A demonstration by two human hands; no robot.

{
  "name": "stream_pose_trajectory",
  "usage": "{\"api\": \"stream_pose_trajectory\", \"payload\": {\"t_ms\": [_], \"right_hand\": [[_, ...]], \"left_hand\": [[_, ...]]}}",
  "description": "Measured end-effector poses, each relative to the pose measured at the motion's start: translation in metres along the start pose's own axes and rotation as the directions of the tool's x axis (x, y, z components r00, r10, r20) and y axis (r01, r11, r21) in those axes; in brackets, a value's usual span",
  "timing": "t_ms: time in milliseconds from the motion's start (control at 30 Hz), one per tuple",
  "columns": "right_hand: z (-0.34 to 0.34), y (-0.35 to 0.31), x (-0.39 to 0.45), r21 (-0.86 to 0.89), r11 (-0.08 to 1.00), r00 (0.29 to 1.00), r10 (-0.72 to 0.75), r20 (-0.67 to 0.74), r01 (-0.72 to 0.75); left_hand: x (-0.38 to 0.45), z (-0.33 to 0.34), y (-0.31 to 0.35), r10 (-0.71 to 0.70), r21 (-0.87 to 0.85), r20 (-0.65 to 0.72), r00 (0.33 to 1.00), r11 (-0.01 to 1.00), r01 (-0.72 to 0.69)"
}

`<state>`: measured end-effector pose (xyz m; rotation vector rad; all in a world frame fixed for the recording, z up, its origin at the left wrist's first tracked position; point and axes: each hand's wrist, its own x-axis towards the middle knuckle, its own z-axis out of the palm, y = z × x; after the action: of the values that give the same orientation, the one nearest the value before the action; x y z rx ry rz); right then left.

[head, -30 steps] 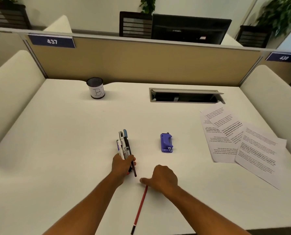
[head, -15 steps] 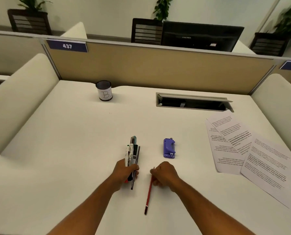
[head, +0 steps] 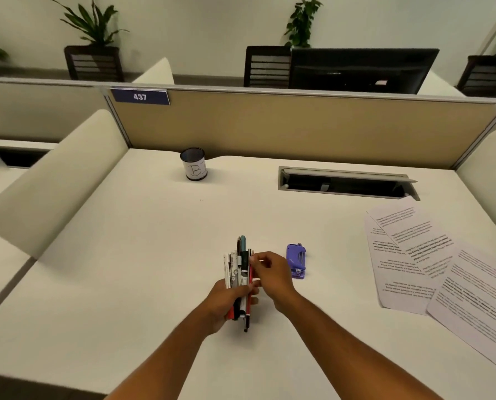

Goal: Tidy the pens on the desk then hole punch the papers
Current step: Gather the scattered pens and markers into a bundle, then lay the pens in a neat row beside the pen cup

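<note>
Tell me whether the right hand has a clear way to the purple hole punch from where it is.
Probably yes. The hole punch lies just beside the right hand on bare desk, with nothing between them. But its fingers pinch the red pencil at the pen bundle, so they would have to let go first.

Hole punch (head: 296,261) is lying between the held pens (head: 239,267) and papers (head: 431,264); pen cup (head: 194,164) is standing behind, near the partition (head: 269,128).

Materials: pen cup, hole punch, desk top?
Pen cup: looks like dark wire mesh, see-through near the rim, with a white paper label wrapped round it. Hole punch: purple plastic, slightly glossy, with small silvery metal parts. Desk top: smooth matte off-white, probably laminate; no grain visible.
</note>
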<state>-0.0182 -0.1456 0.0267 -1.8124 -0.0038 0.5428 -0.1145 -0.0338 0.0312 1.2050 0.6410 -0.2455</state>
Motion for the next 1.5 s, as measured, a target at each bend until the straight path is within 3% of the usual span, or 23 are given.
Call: {"api": "stream_pose_trajectory", "payload": {"t_ms": [167, 267, 367, 633, 833, 1033, 1100, 1267, 1367, 1500], "right_hand": [[0.011, -0.001, -0.003, 0.008, 1.000, 0.992, -0.017, 0.127, 0.016], [0.024, -0.004, -0.005, 0.074, 0.987, 0.953, 0.119, 0.279, -0.145], [0.043, -0.011, -0.001, 0.136, 0.958, 0.924, 0.199, 0.326, -0.254], [0.127, -0.037, 0.036, 0.266, 0.920, 0.940, 0.220, 0.260, -0.288], [0.191, -0.063, 0.085, 0.299, 0.893, 0.940, 0.304, 0.153, -0.337], [0.228, -0.086, 0.143, 0.397, 0.857, 0.944, 0.313, 0.108, -0.330], [0.237, -0.094, 0.164, 0.383, 0.867, 0.948, 0.303, 0.100, -0.318], [0.250, -0.108, 0.212, 0.193, 0.941, 0.959, 0.283, -0.003, -0.277], [0.251, -0.116, 0.229, 0.074, 0.964, 0.965, 0.258, -0.043, -0.255], [0.248, -0.124, 0.242, -0.083, 0.974, 0.974, 0.200, -0.103, -0.209]], "left_hand": [[0.008, -0.010, 0.006, -0.004, 0.047, -0.011, 1.000, 0.999, 0.004], [0.019, -0.023, 0.011, -0.014, 0.111, -0.036, 0.999, 0.994, 0.018], [0.028, -0.040, 0.019, -0.039, 0.145, -0.049, 0.998, 0.988, 0.046], [0.055, -0.114, 0.066, -0.056, 0.281, -0.031, 0.998, 0.958, 0.062], [0.090, -0.159, 0.109, -0.124, 0.173, 0.037, 0.992, 0.978, 0.115], [0.136, -0.200, 0.152, -0.102, 0.207, 0.037, 0.994, 0.974, 0.093], [0.155, -0.209, 0.162, -0.097, 0.257, -0.021, 0.995, 0.961, 0.099], [0.197, -0.236, 0.189, -0.006, 0.532, -0.351, 0.937, 0.822, 0.205], [0.210, -0.253, 0.193, 0.071, 0.576, -0.377, 0.924, 0.799, 0.174], [0.218, -0.263, 0.189, 0.140, 0.482, -0.369, 0.919, 0.874, 0.061]]}}
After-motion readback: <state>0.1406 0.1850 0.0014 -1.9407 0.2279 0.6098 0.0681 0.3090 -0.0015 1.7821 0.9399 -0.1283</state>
